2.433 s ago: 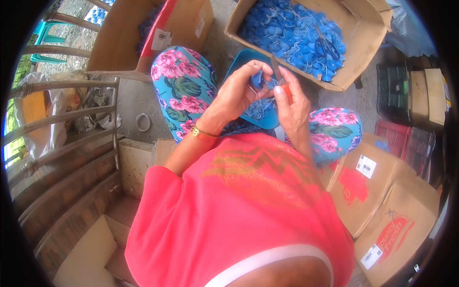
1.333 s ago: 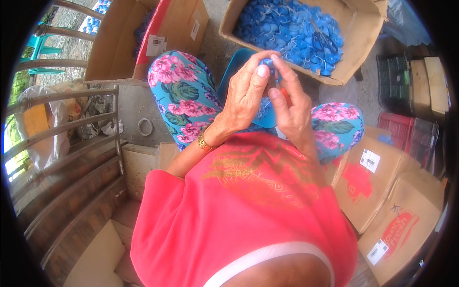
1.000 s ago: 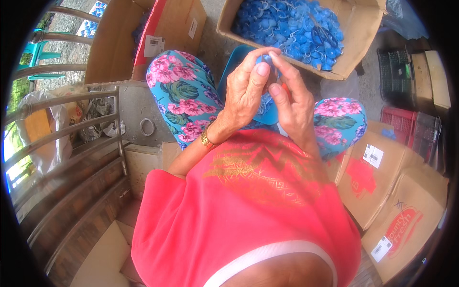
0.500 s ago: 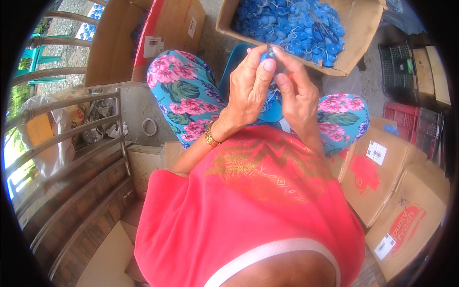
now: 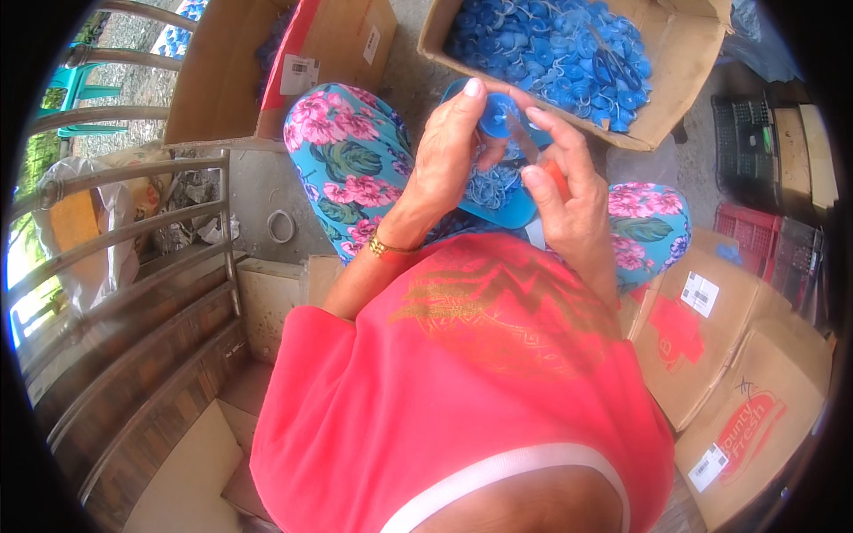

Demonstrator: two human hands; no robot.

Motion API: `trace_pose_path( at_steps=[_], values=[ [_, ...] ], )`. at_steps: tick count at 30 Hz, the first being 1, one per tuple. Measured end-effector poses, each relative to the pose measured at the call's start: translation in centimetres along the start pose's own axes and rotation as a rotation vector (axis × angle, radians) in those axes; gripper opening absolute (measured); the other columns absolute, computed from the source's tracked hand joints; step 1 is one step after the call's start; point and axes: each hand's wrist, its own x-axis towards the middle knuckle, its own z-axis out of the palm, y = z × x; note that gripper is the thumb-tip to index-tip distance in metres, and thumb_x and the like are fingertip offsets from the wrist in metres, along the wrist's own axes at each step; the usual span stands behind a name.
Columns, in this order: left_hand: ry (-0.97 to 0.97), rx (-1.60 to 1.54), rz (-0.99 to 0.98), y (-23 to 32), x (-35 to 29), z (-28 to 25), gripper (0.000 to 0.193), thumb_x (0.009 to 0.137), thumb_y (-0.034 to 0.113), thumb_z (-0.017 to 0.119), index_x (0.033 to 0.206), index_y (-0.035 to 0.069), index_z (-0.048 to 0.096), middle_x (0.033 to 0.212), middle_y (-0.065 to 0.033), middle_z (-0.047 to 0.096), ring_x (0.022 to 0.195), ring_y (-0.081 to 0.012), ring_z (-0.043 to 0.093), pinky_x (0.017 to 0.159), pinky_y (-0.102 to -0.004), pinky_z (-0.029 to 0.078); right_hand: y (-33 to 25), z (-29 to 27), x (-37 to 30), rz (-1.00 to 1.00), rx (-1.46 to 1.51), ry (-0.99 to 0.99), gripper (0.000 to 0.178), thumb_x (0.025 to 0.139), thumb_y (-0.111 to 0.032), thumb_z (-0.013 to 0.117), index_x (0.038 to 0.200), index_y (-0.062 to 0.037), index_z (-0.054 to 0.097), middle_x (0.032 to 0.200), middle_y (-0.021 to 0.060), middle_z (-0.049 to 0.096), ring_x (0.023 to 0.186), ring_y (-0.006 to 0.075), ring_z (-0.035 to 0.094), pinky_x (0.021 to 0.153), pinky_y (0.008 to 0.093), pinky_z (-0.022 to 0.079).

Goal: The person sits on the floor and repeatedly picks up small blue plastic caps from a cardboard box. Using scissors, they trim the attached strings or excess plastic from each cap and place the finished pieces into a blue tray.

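My left hand (image 5: 437,160) grips a small round blue plastic piece (image 5: 494,114) between thumb and fingers, its cupped side turned up. In my right hand (image 5: 576,200) is a small knife (image 5: 556,176) with an orange-red handle. Its short blade points up and left, touching or nearly touching the blue piece. Below both hands, between my knees, a blue plastic basin (image 5: 514,216) holds thin curly blue-white trimmings (image 5: 489,188). My hands cover part of the basin.
Ahead, an open cardboard box (image 5: 689,40) holds many blue pieces (image 5: 542,53) with dark-handled scissors (image 5: 615,67) on top. Another open carton (image 5: 342,62) stands ahead left. A metal railing (image 5: 133,182) runs along my left; cartons (image 5: 711,355) and plastic crates (image 5: 751,226) stand right.
My hands have moved slightly apart. The blue piece has been turned so its round face shows, and the knife's blade and handle have come into clearer view.
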Motion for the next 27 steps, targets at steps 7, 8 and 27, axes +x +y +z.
trace_pose_path(
  at_steps=[7,8,27],
  values=[
    [0.224,0.378,-0.029,1.1,-0.2,0.3,0.067,0.101,0.047,0.024,0.077,-0.001,0.066,0.045,-0.0041,0.047,0.042,-0.0101,0.042,0.045,-0.0276,0.035,-1.3,0.2,0.0,-0.043,-0.152,-0.068,0.058,0.080,-0.003,0.066,0.134,-0.0172,0.049,0.112,0.0139,0.065,0.072,0.0285,0.066,0.066,0.0384,0.053],
    [0.213,0.437,0.024,1.0,-0.3,0.2,0.066,0.100,0.045,0.025,0.078,-0.002,0.066,0.046,-0.0050,0.048,0.042,-0.0109,0.044,0.045,-0.0279,0.035,-1.3,0.2,0.0,-0.060,-0.166,-0.073,0.058,0.080,-0.003,0.066,0.133,-0.0170,0.050,0.113,0.0142,0.065,0.073,0.0291,0.066,0.066,0.0384,0.053],
    [0.208,0.387,0.009,0.2,-0.4,-0.6,0.050,0.094,0.036,0.038,0.074,-0.004,0.062,0.057,-0.0073,0.055,0.047,-0.0130,0.046,0.045,-0.0273,0.036,0.1,0.8,0.3,-0.229,-0.358,0.002,0.045,0.079,-0.007,0.067,0.122,-0.0183,0.060,0.081,0.0104,0.061,0.069,0.0314,0.062,0.059,0.0401,0.050]
  ],
)
